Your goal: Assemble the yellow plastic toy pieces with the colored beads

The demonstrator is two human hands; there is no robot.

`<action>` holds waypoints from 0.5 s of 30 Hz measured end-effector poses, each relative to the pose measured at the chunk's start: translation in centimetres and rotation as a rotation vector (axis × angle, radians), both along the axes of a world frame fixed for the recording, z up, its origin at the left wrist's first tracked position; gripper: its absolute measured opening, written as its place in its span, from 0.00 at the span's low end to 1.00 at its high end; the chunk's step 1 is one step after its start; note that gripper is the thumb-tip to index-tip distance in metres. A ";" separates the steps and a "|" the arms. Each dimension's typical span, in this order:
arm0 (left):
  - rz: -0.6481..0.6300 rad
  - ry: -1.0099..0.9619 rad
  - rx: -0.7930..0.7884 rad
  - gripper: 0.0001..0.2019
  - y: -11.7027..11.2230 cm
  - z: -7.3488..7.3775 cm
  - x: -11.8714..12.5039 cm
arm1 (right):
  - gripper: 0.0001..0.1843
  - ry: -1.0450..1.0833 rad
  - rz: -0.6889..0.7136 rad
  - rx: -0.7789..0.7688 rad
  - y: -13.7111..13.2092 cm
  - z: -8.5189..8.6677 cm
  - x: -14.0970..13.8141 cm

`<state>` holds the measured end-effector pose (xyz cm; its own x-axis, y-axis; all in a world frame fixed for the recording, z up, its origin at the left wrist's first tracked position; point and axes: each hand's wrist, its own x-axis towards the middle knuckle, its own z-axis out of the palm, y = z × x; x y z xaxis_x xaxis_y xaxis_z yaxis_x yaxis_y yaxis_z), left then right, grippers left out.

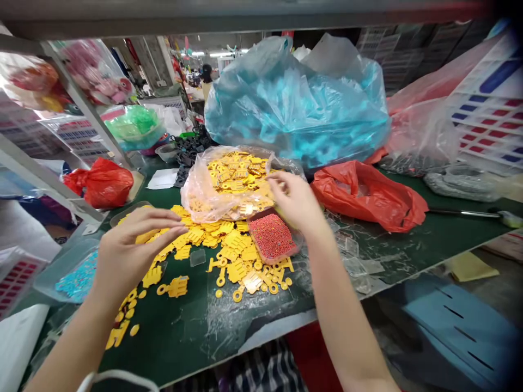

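Observation:
My left hand (141,239) hovers over the left side of a pile of flat yellow plastic pieces (237,247). Its thumb is apart from the stretched fingers, with nothing seen between them. At the right edge of a clear plastic bag (194,190) full of yellow pieces is my right hand (295,202), its fingers bent and blurred; whether they hold anything is unclear. Just below it, a clear tray of small red beads (273,237) rests on the yellow pieces. One yellow piece with a ring end (175,287) lies apart on the green tabletop (163,337).
A big bag of blue pieces (298,109) stands at the back. To the right lie an open red bag (368,190) and small clear plastic pieces (355,267). At left are a tray of blue bits (77,277), a tied red bag (104,182) and a metal shelf post (79,98).

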<state>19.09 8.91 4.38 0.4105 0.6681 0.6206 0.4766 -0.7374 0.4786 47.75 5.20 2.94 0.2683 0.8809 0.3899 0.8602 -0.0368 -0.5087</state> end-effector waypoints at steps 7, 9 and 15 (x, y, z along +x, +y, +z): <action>0.123 0.165 -0.220 0.25 0.9 -6.5 -7.2 | 0.14 -0.205 -0.112 -0.768 1.6 -1.6 8.4; 0.121 0.178 -0.239 0.26 1.2 -7.8 -8.2 | 0.13 -0.262 -0.130 -0.851 2.2 -2.4 8.6; 0.085 0.142 -0.286 0.22 1.0 -9.5 -9.2 | 0.10 -0.389 -0.154 -0.874 2.9 -5.0 8.5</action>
<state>9.87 9.93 -5.15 0.4145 0.8427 0.3436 0.6075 -0.5373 0.5850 56.23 8.11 -2.09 0.3956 0.8681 -0.2999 0.9167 -0.3932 0.0710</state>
